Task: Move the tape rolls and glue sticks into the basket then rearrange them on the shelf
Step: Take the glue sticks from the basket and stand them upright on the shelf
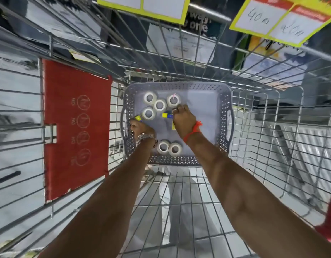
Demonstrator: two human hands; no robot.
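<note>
Glue sticks (167, 115) are pinched by both hands, left (140, 128) and right (182, 119), inside the basket (225, 108).

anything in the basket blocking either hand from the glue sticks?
Nothing visible. The right hand already pinches a yellow-and-blue glue stick beside the tape rolls, and the left hand holds another glue stick at the grey basket wall. The rolls lie beside the sticks, not over them.
</note>
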